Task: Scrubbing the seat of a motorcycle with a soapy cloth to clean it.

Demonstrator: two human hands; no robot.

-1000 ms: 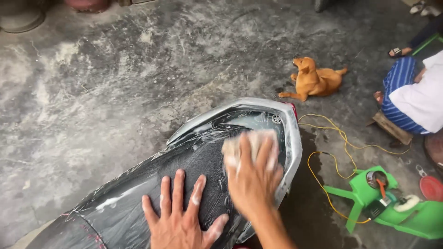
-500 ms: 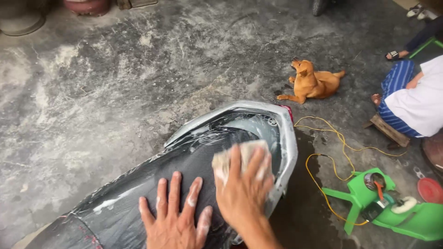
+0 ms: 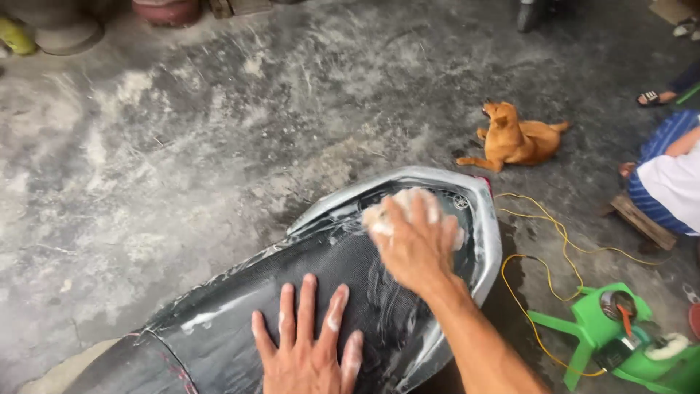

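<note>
Left hand (image 3: pixel 310 343) flat, fingers spread, bracing on black motorcycle seat (image 3: pixel 292 306) at bottom centre | right hand (image 3: pixel 415 244) pressing pale sponge (image 3: pixel 405 208), moved up toward the seat's rear since a second ago; suds streaks trail | dog (image 3: pixel 514 138) upper right.

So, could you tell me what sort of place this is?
Probably an outdoor yard used for washing: wet, stained concrete floor, a soapy black motorbike seat under both hands, and a dog lying nearby.
</note>
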